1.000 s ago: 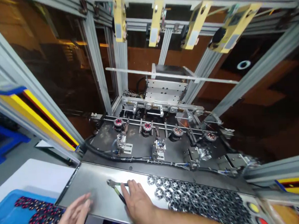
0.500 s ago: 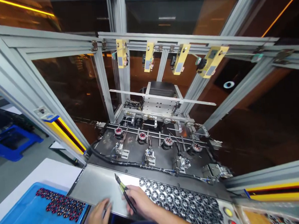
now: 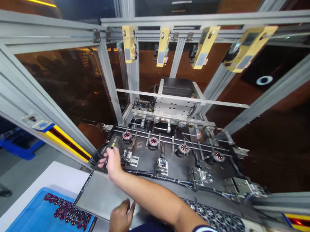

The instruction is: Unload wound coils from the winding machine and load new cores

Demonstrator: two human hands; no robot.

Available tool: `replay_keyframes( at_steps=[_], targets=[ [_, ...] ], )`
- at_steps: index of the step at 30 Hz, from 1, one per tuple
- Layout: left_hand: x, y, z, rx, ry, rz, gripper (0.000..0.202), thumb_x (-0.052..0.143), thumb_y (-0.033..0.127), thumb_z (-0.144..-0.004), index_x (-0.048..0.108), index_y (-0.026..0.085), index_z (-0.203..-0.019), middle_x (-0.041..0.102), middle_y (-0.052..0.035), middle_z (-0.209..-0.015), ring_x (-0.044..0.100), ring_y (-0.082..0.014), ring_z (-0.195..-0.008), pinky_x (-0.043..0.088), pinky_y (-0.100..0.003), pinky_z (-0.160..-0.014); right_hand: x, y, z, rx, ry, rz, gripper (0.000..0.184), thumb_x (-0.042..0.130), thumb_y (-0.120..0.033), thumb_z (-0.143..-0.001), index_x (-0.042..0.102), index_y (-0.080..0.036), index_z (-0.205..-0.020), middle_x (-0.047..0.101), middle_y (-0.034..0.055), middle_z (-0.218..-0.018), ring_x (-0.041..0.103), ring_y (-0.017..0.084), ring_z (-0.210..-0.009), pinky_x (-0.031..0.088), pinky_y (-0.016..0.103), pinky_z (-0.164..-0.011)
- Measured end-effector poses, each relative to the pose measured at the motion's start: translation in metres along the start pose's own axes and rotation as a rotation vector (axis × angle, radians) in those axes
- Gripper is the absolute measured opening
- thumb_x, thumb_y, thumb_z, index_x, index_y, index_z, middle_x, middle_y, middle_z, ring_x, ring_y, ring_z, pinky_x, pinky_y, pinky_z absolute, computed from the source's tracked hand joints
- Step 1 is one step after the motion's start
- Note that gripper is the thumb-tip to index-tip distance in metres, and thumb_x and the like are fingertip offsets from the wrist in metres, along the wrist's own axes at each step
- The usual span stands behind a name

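Since the earlier frame, the right hand (image 3: 112, 162) has moved forward and to the left, from above the metal plate (image 3: 102, 195) to the dark machine deck (image 3: 143, 154). The left hand (image 3: 120, 220) has shifted slightly to the right along the front edge of the plate.

Right hand: the grip is closed around the cutting pliers (image 3: 113, 145). The tool is therefore in the hand, near the leftmost round part (image 3: 127, 135) on the deck and in front of it to the left. A yellow-green section shows above the fist; a dark handle shows at the fingers. The tool's jaws cannot be made out.

Left hand: located at the front edge of the plate, below the right forearm (image 3: 154, 195). Thumb and fingers point upward; whether the grip is released or grasping a small item cannot be determined.

Deck: four round parts are seated in a row, each at a separate station.

Right side: rows of metallic rings (image 3: 217, 216) lie beyond the forearm, which conceals part of them.

Left side: a blue tray (image 3: 33, 224) rests on the white bench (image 3: 58, 173). Red-and-black rings (image 3: 72, 214) lie grouped toward the plate side of the tray.
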State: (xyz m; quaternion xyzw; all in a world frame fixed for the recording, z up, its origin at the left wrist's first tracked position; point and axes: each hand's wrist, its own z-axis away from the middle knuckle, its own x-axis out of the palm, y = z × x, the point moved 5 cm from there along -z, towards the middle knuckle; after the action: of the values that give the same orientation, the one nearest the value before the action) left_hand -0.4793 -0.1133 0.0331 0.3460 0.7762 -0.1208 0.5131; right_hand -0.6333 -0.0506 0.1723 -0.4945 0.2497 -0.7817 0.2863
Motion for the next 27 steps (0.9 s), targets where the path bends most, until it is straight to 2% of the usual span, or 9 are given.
replay_keyframes(
  at_steps=[3,6,13,21,27],
  targets=[
    [0.001,0.000,0.000,0.024,0.037,-0.001,0.029,0.047,0.031,-0.095,0.052,0.016,-0.071,0.051,-0.0002,-0.060,0.053,-0.0120,-0.050,0.036,-0.027,-0.052,0.002,0.005,-0.035,0.006,0.151,-0.062,0.030,0.041,-0.029,-0.094,0.041,-0.012,-0.118,0.045,0.0030,-0.093,0.054,0.009,-0.063,0.049,0.025,-0.049],
    [0.004,-0.002,0.001,0.047,0.022,0.005,0.025,0.054,0.026,-0.091,0.047,0.016,-0.069,0.045,0.0006,-0.058,0.048,-0.0128,-0.048,0.034,-0.029,-0.052,-0.004,0.008,-0.051,0.010,0.211,-0.060,0.033,0.039,-0.029,-0.095,0.039,-0.011,-0.123,0.045,0.0035,-0.093,0.054,0.011,-0.064,0.048,0.025,-0.047],
    [0.004,-0.004,-0.002,0.078,0.003,0.002,0.019,0.052,0.020,-0.091,0.046,0.016,-0.073,0.046,0.0005,-0.060,0.050,-0.0128,-0.051,0.035,-0.030,-0.052,-0.007,0.009,-0.058,0.053,0.254,-0.135,0.024,0.038,-0.027,-0.095,0.043,-0.012,-0.112,0.043,0.0011,-0.085,0.049,0.008,-0.058,0.045,0.022,-0.044],
    [0.007,-0.006,0.003,0.047,-0.015,0.018,0.019,0.052,0.023,-0.091,0.046,0.017,-0.074,0.047,0.0011,-0.062,0.050,-0.0133,-0.053,0.034,-0.030,-0.055,-0.009,0.010,-0.064,0.079,0.287,-0.161,0.025,0.039,-0.028,-0.094,0.044,-0.012,-0.113,0.045,0.0007,-0.084,0.050,0.008,-0.055,0.044,0.021,-0.044],
    [0.004,-0.008,0.003,0.034,0.028,0.042,0.018,0.053,0.023,-0.091,0.046,0.017,-0.076,0.047,0.0032,-0.062,0.048,-0.0132,-0.053,0.032,-0.029,-0.056,-0.010,0.005,-0.061,0.071,0.319,-0.189,0.021,0.040,-0.026,-0.094,0.046,-0.011,-0.108,0.045,0.0003,-0.081,0.049,0.007,-0.052,0.042,0.019,-0.040]
  ],
)
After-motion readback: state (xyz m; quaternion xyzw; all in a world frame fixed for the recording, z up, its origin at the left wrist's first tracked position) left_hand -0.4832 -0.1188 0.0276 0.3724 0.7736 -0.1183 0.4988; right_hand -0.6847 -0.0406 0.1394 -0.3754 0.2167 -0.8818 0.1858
